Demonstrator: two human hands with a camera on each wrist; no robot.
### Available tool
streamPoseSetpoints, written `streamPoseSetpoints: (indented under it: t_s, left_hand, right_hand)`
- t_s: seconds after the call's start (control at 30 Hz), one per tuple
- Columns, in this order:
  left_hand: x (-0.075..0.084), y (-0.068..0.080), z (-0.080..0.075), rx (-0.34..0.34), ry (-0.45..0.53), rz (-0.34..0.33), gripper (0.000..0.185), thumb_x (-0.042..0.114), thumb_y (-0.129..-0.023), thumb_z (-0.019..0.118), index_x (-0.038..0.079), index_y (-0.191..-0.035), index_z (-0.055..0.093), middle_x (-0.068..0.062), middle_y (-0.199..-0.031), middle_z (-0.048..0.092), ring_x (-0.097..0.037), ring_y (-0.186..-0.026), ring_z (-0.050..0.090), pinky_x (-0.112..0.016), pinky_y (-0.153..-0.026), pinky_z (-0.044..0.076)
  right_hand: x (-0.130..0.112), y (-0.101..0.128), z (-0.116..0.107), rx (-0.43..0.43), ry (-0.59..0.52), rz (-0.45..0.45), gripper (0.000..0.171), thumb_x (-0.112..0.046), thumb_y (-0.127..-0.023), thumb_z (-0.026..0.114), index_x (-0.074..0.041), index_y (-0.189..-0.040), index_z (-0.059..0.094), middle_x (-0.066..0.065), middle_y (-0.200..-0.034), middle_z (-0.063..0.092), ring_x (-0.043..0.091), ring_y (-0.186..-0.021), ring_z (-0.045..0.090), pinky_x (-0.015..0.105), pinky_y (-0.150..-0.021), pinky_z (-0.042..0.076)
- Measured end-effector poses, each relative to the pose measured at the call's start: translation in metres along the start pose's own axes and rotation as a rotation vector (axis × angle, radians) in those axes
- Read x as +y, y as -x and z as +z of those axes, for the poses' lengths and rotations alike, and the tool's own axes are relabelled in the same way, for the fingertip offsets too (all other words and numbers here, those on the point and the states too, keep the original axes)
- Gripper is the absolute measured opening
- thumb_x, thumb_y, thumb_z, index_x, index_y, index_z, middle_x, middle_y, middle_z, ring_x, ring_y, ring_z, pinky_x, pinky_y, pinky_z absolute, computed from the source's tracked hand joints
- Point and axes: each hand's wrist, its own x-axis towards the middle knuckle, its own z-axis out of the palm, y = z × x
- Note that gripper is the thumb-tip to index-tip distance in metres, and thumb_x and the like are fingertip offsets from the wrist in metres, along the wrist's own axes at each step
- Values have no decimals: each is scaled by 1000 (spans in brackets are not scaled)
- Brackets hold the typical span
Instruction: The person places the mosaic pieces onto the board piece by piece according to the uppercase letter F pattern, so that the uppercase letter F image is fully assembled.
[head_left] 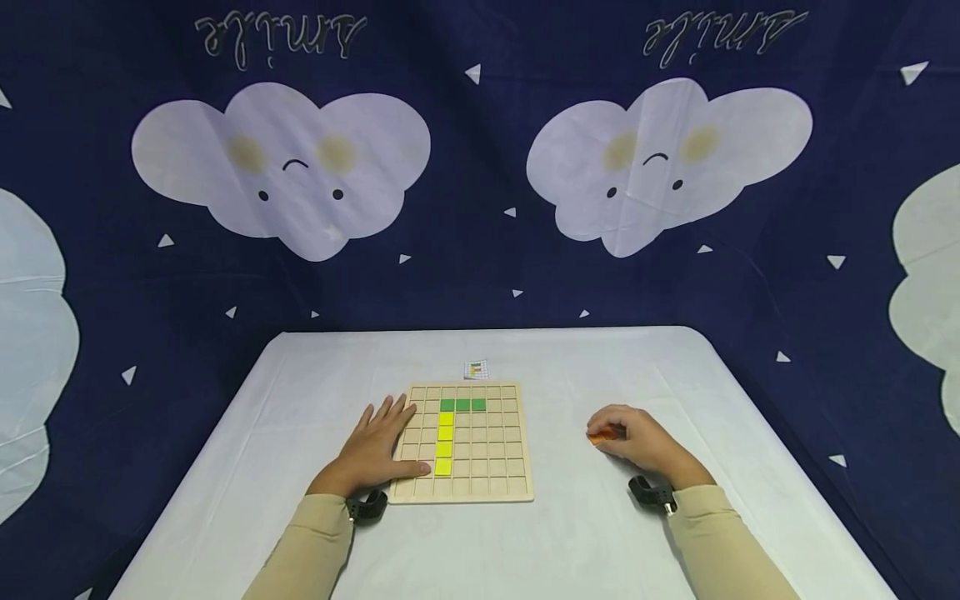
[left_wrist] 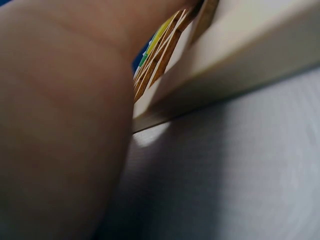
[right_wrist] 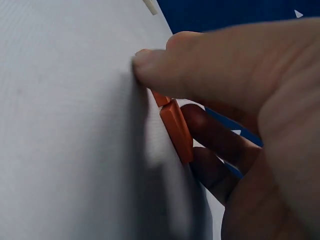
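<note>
The left wrist view is mostly filled by a blurred forearm, with only a sliver of the wooden grid board and a few coloured tiles visible past it; the left fingers cannot be seen there. In the right wrist view the orange tiles are partly covered by the thumb and fingers, so their number is hard to make out. A small printed card lies just beyond the board's far edge, its pattern too small to read. The board sits on the white surface near the middle, a little toward the near edge, carrying a row of green tiles with a column of yellow tiles below it. A dark blue cloth with clouds hangs behind the far edge. The left hand lies flat with fingers spread on the board's left side, gripping nothing. The right hand, well apart from the board toward the right edge, rests on the surface with fingers curled, pinching the orange tiles against the cloth.
</note>
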Motion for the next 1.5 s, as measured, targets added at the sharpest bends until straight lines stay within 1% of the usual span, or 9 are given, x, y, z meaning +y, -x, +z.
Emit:
streamPoseSetpoints:
  t_s: [0.1, 0.27, 0.43, 0.73, 0.9, 1.07, 1.2, 1.33, 1.5]
  left_hand:
    - [1, 0, -1, -1, 3, -1, 120, 81, -77, 71, 5, -164, 36, -18, -171, 21, -38, -158, 11, -59, -125, 2]
    - [1, 0, 0, -5, 4, -10, 120, 81, -77, 71, 6, -164, 36, -18, -172, 21, -38, -158, 11, -59, -125, 2]
    - [1, 1, 0, -9, 2, -18, 121, 81, -76, 71, 6, -165, 35, -17, -172, 20, -38, -158, 10, -58, -125, 1]
    - [1, 0, 0, -14, 0, -17, 121, 81, -77, 70, 6, -165, 35, -17, -172, 20, -37, -159, 9, -57, -125, 1]
    - [1, 1, -2, 2, 0, -3, 120, 80, -77, 72, 5, -163, 37, -19, -171, 22, -39, -158, 12, -59, -125, 3]
    - [2, 3, -3, 22, 14, 6, 118, 76, -77, 75, 2, -162, 39, -23, -169, 24, -43, -157, 15, -63, -124, 6]
    - [2, 2, -2, 0, 1, -15, 120, 78, -76, 73, 5, -164, 36, -19, -171, 21, -40, -158, 11, -59, -125, 3]
    - [1, 0, 0, -6, -4, -17, 120, 80, -77, 71, 6, -164, 35, -18, -172, 20, -38, -158, 10, -58, -125, 2]
    - [1, -1, 1, -8, -5, -22, 121, 81, -76, 70, 6, -164, 36, -17, -172, 20, -38, -159, 9, -58, -125, 1]
  right_hand:
    - [0, -1, 2, 17, 3, -24, 25, 6, -86, 84, -11, -103, 79, 0, -109, 73, 21, -102, 68, 32, -86, 58]
    - [1, -2, 5, 32, 30, -24, 23, 4, -87, 83, -13, -102, 78, -4, -106, 72, 15, -99, 66, 30, -82, 57]
    - [0, -3, 7, 54, 42, -17, 21, 3, -88, 83, -14, -100, 78, -5, -104, 72, 14, -95, 65, 30, -79, 56]
    - [3, -5, 12, 113, 58, -30, 19, 2, -87, 84, -12, -98, 78, -5, -100, 72, 12, -86, 64, 28, -73, 54]
    - [-1, -10, 13, 144, 86, -18, 16, 0, -88, 85, -11, -99, 79, -5, -101, 72, 13, -85, 64, 29, -71, 54]
    - [-9, -16, 16, 147, 109, -9, 14, -3, -90, 85, -12, -99, 79, -6, -102, 72, 13, -89, 65, 31, -73, 55]
    - [-17, -23, 20, 127, 114, -6, 12, -7, -92, 84, -13, -100, 79, -9, -103, 71, 12, -94, 66, 35, -79, 56]
    - [-24, -33, 28, 113, 116, -31, 11, -8, -92, 84, -12, -100, 80, -9, -103, 70, 12, -97, 67, 41, -85, 58]
    - [-35, -48, 41, 80, 131, -80, 8, -9, -93, 84, -11, -100, 80, -9, -103, 70, 12, -98, 67, 43, -88, 57]
